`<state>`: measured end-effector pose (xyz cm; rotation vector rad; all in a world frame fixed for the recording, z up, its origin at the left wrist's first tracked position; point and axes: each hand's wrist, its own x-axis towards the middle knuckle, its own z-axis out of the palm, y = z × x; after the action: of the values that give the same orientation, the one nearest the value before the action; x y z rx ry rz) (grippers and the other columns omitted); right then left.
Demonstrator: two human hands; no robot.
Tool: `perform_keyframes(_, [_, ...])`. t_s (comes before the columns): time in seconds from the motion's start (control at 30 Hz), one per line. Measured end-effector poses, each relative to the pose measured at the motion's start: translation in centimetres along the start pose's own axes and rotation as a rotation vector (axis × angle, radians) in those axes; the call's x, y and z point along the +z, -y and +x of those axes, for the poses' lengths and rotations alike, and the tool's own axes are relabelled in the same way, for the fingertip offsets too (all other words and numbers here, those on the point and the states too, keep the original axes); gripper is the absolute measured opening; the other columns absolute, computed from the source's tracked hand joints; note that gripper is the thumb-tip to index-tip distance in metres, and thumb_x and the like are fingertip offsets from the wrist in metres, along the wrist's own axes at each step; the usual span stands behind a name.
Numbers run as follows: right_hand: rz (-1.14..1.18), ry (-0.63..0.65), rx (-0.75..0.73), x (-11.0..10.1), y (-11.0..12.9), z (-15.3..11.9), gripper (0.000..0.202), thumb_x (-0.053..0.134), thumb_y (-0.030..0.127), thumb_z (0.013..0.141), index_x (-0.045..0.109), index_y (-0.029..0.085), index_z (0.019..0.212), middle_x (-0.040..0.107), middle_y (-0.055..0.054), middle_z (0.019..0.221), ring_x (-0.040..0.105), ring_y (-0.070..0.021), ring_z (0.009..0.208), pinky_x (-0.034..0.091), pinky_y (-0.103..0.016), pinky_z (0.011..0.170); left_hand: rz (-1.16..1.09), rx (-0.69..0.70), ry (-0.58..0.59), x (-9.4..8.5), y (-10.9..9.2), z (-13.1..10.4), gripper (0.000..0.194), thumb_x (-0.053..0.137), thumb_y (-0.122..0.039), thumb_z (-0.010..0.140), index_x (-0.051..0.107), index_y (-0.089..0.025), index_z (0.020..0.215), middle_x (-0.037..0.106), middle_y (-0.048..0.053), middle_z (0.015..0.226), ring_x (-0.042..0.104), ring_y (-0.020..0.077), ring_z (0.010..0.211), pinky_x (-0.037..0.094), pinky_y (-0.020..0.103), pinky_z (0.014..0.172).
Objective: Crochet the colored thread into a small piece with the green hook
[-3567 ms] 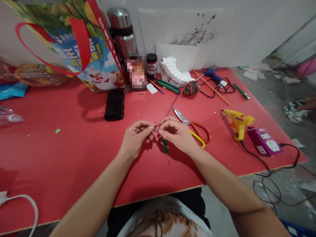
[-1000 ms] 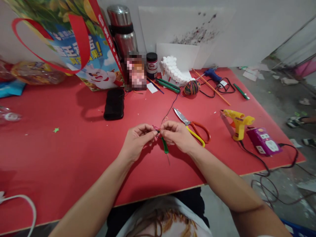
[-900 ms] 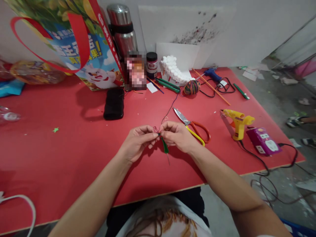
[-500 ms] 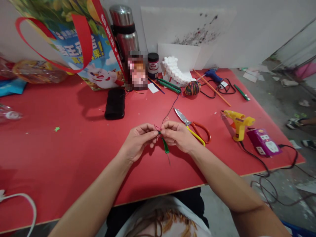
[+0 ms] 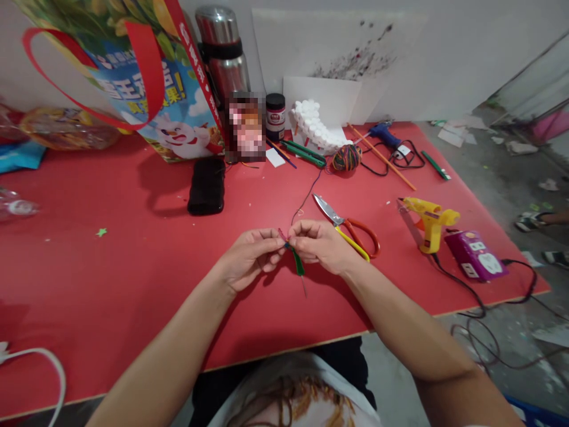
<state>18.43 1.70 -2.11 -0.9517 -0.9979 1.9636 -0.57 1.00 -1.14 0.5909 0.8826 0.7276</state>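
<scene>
Yarn piece (image 5: 287,244), small and dark with a reddish loop: pinched mid-air at clock center, over the near half of the red surface (image 5: 133,296). Going by size: printed bag (image 5: 146,89) at 10-11 o'clock, steel thermos (image 5: 224,56) at 11, touching or just beside the bag, can't tell which. Left hand (image 5: 255,252) comes in from 8, thumb and index clamped on the piece; right hand (image 5: 319,246) from 4, same pinch, fingertips nearly meeting. Scissors (image 5: 340,222) lie at 2, just beside right hand, blades toward 12. Yellow glue gun (image 5: 429,222) at 3, near purple box (image 5: 475,255). Multicolor yarn ball (image 5: 347,158) at 1, dark strand (image 5: 306,198) running toward the hands. Green-handled tool (image 5: 298,263) at 5, thin tip toward 6. Green star (image 5: 102,232) at 9.
</scene>
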Motion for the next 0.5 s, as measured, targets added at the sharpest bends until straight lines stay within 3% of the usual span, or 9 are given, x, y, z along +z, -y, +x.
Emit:
perform_keyframes(0.23, [0.112, -0.077, 0.015, -0.03, -0.34, 0.35, 0.022, 0.082, 0.027, 0.073, 0.062, 0.017, 0.079, 0.05, 0.009, 0.055, 0.028, -0.0012, 0.04, 0.015, -0.017, 0.04, 0.021, 0.116, -0.043, -0.02, 0.48, 0.19, 0.024, 0.088, -0.026, 0.075, 0.068, -0.014, 0.082, 0.065, 0.001, 0.07, 0.056, 0.0075, 0.052, 0.042, 0.015, 0.043])
perform_keyframes(0.5, [0.151, -0.031, 0.042, -0.08, -0.44, 0.27, 0.025, 0.084, 0.028, 0.074, 0.062, 0.017, 0.081, 0.049, 0.009, 0.054, 0.029, -0.0017, 0.041, 0.016, -0.017, 0.041, 0.071, 0.152, -0.056, 0.05, 0.71, 0.37, 0.027, 0.089, -0.027, 0.073, 0.067, -0.013, 0.077, 0.061, -0.001, 0.064, 0.051, 0.006, 0.048, 0.039, 0.016, 0.042])
